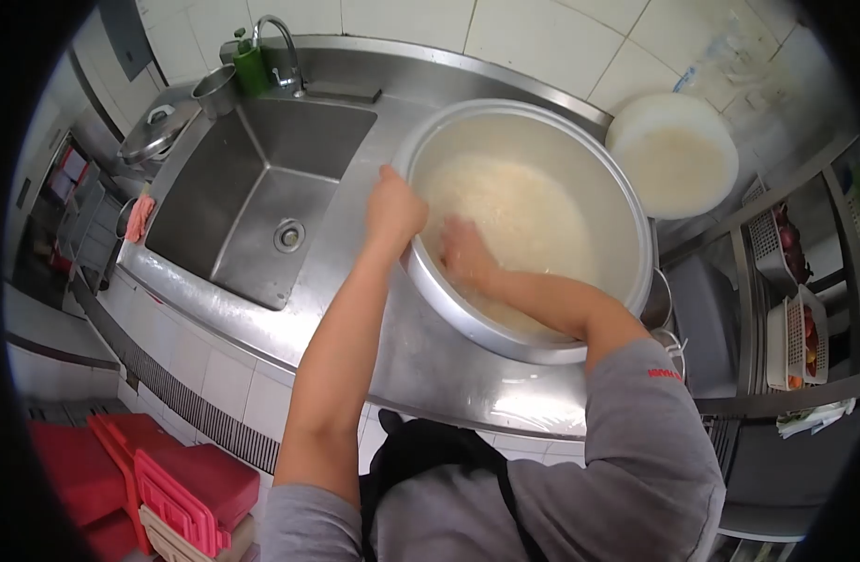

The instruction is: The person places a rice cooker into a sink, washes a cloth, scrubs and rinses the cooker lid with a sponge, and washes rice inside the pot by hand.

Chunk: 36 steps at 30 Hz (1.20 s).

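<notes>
A large silvery metal pot (pixel 626 201) stands on the steel counter, holding cloudy whitish water over a pale mass that looks like rice (pixel 519 211). My left hand (pixel 392 214) is closed on the pot's left rim. Inside the pot, near its left wall, my right hand (pixel 465 251) dips into the cloudy water. Its fingers are blurred and partly under the surface, so I cannot tell whether they hold anything.
Left of the pot is a steel sink (pixel 214 239) with a curved faucet (pixel 285 47) and a green bottle (pixel 251 67). A white tub (pixel 725 155) of cloudy liquid stands behind right. Baskets (pixel 787 351) sit on a right-hand rack; red bins (pixel 196 487) stand lower left.
</notes>
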Available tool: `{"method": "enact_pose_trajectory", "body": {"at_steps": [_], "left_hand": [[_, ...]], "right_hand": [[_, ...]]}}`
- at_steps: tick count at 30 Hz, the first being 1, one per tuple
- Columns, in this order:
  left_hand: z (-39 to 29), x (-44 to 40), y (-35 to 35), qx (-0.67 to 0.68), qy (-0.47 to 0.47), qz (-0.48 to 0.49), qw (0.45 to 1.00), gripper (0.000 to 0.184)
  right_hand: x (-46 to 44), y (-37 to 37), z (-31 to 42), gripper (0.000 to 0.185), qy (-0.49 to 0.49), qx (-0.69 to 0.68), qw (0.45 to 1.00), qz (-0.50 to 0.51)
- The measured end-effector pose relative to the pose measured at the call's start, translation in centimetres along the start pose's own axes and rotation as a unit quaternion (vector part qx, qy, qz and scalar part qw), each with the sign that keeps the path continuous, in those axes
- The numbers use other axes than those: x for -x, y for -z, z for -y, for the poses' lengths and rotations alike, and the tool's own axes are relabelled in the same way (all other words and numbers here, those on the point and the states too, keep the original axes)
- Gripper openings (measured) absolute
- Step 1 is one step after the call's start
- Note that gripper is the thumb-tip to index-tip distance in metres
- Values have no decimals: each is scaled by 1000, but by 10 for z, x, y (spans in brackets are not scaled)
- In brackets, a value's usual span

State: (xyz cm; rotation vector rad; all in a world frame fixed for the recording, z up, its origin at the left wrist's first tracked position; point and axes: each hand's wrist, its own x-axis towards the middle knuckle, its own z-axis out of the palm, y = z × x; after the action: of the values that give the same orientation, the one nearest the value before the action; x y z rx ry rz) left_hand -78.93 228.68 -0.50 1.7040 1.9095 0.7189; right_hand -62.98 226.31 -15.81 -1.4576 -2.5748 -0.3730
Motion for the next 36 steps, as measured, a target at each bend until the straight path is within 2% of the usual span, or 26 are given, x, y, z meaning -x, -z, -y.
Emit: {"method": "enact_pose_trajectory", "body": {"at_steps": [1,2,3,4,5,6,7,8,10,12,14,16,18,19,20,21,22,23,25,26,28,29,31,32,34,36], "left_hand": [[-3,-1,3,0,-4,-8,1000,57],[-4,1,3,-5,3,0,1000,57],[-3,1,3,-9,12,10,1000,57],[-2,1,1,-10,17,16,1000,57],[2,5,-1,5,4,20,1000,58],[1,4,1,23,-13,13,1000,59],[-3,3,5,25,-11,9,1000,59],[-7,8,6,42,3,18,999,60],[-15,9,4,57,9,22,998,61],[-11,2,0,34,18,17,999,64],[-13,1,-4,68,24,19,997,63],[-11,-2,-3,94,27,7,995,62],[-5,-6,-13,170,24,-69,983,51],[4,-14,-24,170,25,-66,983,51],[16,-23,-35,254,37,-33,966,48],[24,-29,-41,338,51,-2,940,44],[24,-29,-40,337,54,-2,940,44],[26,-26,-40,337,59,11,940,42],[24,-14,-34,335,71,27,939,41],[19,-9,-30,351,62,30,934,39],[12,-4,-30,367,49,23,929,38],[11,-3,-30,356,47,8,933,36],[16,-6,-31,342,54,-12,938,34],[17,-8,-35,339,67,-15,938,34],[14,-13,-39,344,69,-13,936,35],[16,-13,-42,374,78,-8,924,36]], "right_hand": [[-1,0,-2,46,65,52,995,55],[2,-2,-1,46,64,51,995,51],[4,3,1,47,29,-112,993,16],[10,13,7,48,-10,-274,962,-12],[12,24,10,48,-14,-281,960,1],[-7,50,4,47,-107,-253,950,149],[-27,63,-5,47,-195,-215,913,287],[-35,53,-12,47,-193,-214,913,289],[-49,27,-29,47,-217,-160,960,69],[-63,13,-35,47,-224,-160,961,36],[-51,-5,-45,48,-239,-149,959,16],[-50,-24,-44,46,-129,67,986,-77],[-34,-23,-35,44,-85,68,989,-98],[-24,-19,-28,42,-49,61,991,-108],[-23,-15,-29,42,-51,60,992,-102],[-30,1,-31,41,-99,-10,994,37],[-40,12,-33,40,-145,-82,971,174],[-47,16,-37,40,-143,-86,970,178],[-59,17,-47,39,-88,-47,990,102],[-67,9,-53,39,-88,-49,989,105],[-90,0,-63,36,-162,-37,983,83],[-97,-4,-63,36,-157,-42,984,77],[-107,-3,-56,31,-292,-45,953,61],[-104,-11,-53,31,-288,-46,954,67],[-101,-8,-55,37,-131,11,957,259],[-55,6,-37,42,-40,-18,978,203]]}}
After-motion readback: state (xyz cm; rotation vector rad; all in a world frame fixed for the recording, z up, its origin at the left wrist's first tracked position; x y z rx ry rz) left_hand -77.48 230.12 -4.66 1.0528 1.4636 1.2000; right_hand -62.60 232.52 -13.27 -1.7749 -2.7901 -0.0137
